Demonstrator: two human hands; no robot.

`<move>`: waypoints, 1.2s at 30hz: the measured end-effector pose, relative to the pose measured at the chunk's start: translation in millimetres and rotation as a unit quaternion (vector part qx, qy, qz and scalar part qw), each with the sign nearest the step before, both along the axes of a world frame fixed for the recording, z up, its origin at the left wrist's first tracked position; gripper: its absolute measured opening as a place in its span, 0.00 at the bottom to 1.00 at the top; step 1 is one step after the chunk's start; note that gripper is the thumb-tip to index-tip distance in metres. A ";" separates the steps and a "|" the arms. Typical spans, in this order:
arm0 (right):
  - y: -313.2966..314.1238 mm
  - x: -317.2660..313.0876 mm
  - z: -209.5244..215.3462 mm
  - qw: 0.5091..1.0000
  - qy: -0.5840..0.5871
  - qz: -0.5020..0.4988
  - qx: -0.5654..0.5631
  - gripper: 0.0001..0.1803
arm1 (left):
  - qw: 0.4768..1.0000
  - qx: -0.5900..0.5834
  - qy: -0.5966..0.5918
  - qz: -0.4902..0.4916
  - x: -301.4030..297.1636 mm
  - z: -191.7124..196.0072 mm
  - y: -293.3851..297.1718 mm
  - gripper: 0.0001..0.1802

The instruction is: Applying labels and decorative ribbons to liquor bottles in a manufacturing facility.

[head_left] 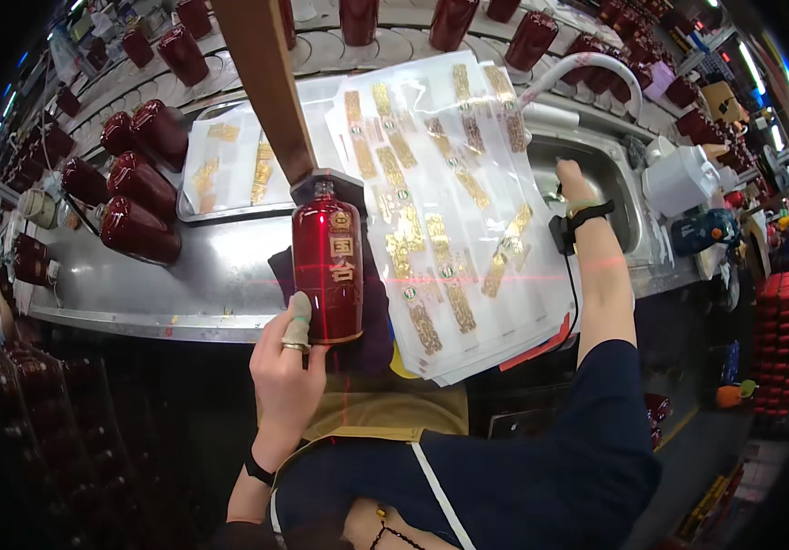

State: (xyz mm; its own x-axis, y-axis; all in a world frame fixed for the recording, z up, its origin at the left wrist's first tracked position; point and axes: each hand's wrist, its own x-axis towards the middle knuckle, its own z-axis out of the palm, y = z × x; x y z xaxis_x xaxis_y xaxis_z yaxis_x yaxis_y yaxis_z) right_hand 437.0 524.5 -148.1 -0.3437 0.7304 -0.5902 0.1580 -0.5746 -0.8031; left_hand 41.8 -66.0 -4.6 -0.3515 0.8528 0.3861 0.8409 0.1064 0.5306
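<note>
Hands (286,374) (577,176) spread apart, left against bottle (325,275), right outstretched.

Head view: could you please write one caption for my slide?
Left hand touching a red bottle beside gold-patterned sheets, right hand over the sink.

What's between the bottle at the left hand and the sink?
In the head view, dark cloth, then white sheets bearing gold strips, lie between bottle and sink.
</note>
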 end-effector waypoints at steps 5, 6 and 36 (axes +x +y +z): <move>-120.0 -101.1 99.4 0.999 0.032 0.029 -0.017 0.11 | 0.998 -0.032 0.006 0.057 8.9 7.8 -23.2 0.33; -129.5 -92.7 112.7 0.999 0.028 0.014 -0.014 0.11 | 0.999 -0.019 0.012 0.047 9.2 10.0 -16.4 0.34; -353.5 -173.8 218.0 0.875 -0.176 0.209 0.400 0.16 | 0.988 0.058 -0.137 -0.033 -16.4 -20.2 -1.3 0.46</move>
